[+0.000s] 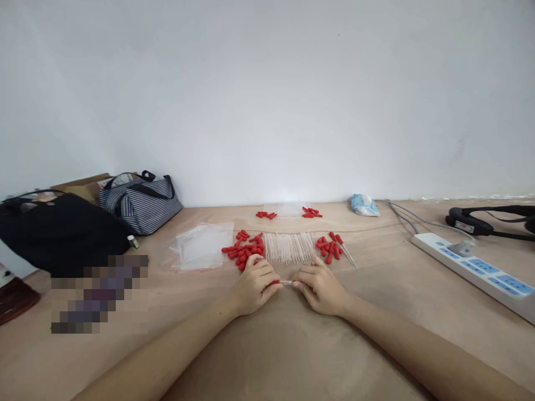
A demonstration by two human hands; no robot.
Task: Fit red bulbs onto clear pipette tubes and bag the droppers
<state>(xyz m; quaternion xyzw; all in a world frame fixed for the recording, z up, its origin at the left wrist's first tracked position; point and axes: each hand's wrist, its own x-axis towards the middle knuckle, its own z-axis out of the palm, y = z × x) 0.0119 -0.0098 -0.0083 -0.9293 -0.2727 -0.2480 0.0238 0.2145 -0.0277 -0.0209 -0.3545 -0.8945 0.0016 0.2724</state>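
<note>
My left hand [256, 285] is closed in a pinch on a red rubber bulb [275, 282]. The fingers of my right hand [322, 288] pinch a clear glass dropper tube [286, 283], whose near end meets the bulb between the hands. How deep the tube sits in the bulb is not clear. Just beyond my hands lies a row of clear tubes [290, 247]. A heap of red bulbs [244, 248] lies on its left and a smaller heap of red bulbs [328, 248] on its right. Slim droppers with red bulbs [346, 250] rest beside the right heap.
Clear plastic bags [200, 248] lie to the left. More tubes [290, 210] and red bulbs lie near the wall. A black bag [62, 234] and a striped bag [146, 203] stand at left. At right are a power strip [476, 270], a blue packet [364, 204] and a black headset [470, 223].
</note>
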